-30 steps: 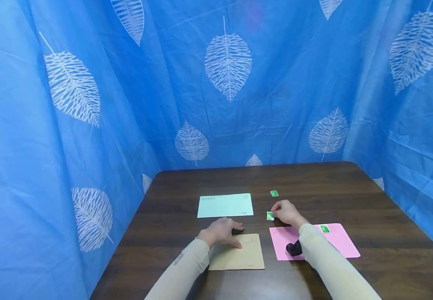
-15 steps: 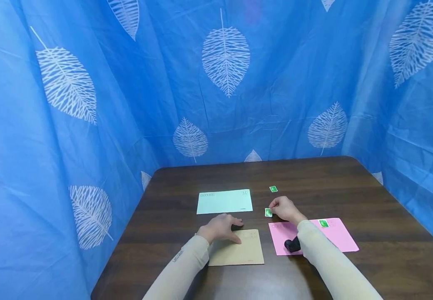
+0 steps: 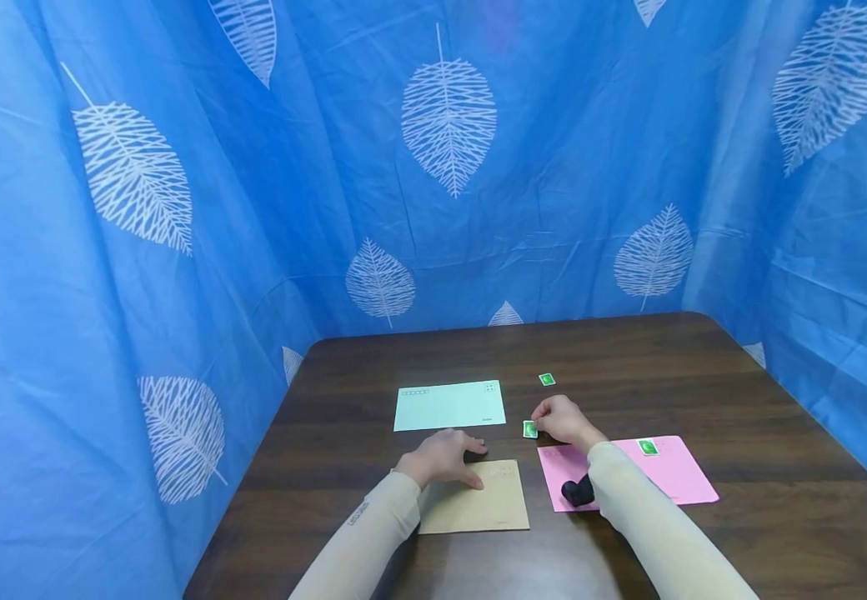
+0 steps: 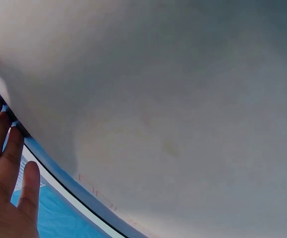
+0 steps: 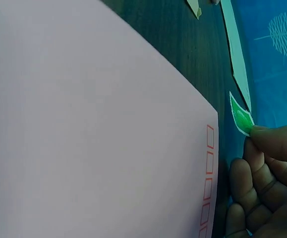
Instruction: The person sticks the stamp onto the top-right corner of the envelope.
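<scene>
My right hand (image 3: 563, 418) pinches a small green postage stamp (image 3: 529, 429) between thumb and fingertip. In the right wrist view the stamp (image 5: 241, 116) is tilted and held by one corner, its printed side showing. My left hand (image 3: 441, 458) rests at the upper left of a tan envelope (image 3: 489, 504), thumb on the paper and fingers stretched along its far edge. Close up in the left wrist view, the envelope (image 4: 173, 99) fills most of the picture and the fingers (image 4: 8, 163) look straight. A pink envelope (image 3: 677, 475), with a green stamp (image 3: 648, 447) at its upper right, lies under my right forearm.
A mint-green envelope (image 3: 448, 407) lies farther back on the dark wooden table (image 3: 749, 400). One loose stamp (image 3: 547, 379) is beyond my right hand. Blue curtains (image 3: 538, 167) with white leaf patterns surround the table. A black device (image 3: 576, 492) sits under my right wrist.
My right hand has moved slightly left with the pinched stamp, toward the tan envelope. My left hand stays in place on the tan envelope.
</scene>
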`<state>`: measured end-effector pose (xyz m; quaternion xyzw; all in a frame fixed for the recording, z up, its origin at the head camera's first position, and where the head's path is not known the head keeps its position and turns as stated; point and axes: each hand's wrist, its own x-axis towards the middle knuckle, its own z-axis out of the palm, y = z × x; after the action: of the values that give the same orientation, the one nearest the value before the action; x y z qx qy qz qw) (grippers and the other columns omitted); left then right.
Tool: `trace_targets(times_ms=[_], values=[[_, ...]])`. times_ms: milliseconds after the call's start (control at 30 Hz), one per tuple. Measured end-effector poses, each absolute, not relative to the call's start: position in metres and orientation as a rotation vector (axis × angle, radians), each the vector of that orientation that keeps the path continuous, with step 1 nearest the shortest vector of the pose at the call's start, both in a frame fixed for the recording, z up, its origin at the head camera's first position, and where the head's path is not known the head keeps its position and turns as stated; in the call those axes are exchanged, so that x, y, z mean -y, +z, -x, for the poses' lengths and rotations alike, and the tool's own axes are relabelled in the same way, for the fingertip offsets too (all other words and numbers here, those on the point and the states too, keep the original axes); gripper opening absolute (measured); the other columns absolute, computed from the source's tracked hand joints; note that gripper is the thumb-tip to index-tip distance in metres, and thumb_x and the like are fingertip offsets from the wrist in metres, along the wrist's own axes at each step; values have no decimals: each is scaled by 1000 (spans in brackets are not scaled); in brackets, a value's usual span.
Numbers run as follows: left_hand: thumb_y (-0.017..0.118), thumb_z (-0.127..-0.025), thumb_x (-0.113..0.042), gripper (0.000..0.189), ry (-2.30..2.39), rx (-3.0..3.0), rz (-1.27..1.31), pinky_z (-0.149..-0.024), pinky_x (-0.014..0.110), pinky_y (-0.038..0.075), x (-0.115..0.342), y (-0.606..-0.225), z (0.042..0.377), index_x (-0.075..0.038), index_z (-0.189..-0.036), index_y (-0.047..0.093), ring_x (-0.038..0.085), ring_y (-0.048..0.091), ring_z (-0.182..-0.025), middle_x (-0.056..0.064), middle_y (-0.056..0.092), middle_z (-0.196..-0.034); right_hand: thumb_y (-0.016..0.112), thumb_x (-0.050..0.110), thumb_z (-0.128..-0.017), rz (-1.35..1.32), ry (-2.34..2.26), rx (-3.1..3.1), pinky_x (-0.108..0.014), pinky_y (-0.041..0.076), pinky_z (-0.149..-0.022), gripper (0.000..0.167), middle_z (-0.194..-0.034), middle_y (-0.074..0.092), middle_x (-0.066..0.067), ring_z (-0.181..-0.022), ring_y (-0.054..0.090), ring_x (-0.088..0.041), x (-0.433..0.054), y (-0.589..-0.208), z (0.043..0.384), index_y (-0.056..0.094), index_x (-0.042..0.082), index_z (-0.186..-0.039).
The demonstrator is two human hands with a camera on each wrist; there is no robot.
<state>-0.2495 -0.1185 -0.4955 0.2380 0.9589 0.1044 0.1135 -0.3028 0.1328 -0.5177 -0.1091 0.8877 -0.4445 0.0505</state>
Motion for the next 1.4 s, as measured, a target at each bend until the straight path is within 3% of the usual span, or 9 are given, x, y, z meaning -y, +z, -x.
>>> trace_targets(times_ms=[400,1400], values=[[88,-74,-41,60,311,-2812,-684,-105,30,49,118,-496,249,-25,-128,70,16,56,-132,-10,64,-138,66,0,-88,242,-1321,-2706,-40,52,-81,7,-88,69,-14,-84,61,-23,-126,-510,295,70,-6,-90],[88,-73,-43,59,270,-2818,-693,-105,30,49,116,-494,246,-26,-127,71,15,58,-130,-9,65,-136,67,-1,-86,278,-1324,-2720,-31,49,-70,5,-82,69,-9,-79,60,-19,-115,-513,288,71,-4,-85]])
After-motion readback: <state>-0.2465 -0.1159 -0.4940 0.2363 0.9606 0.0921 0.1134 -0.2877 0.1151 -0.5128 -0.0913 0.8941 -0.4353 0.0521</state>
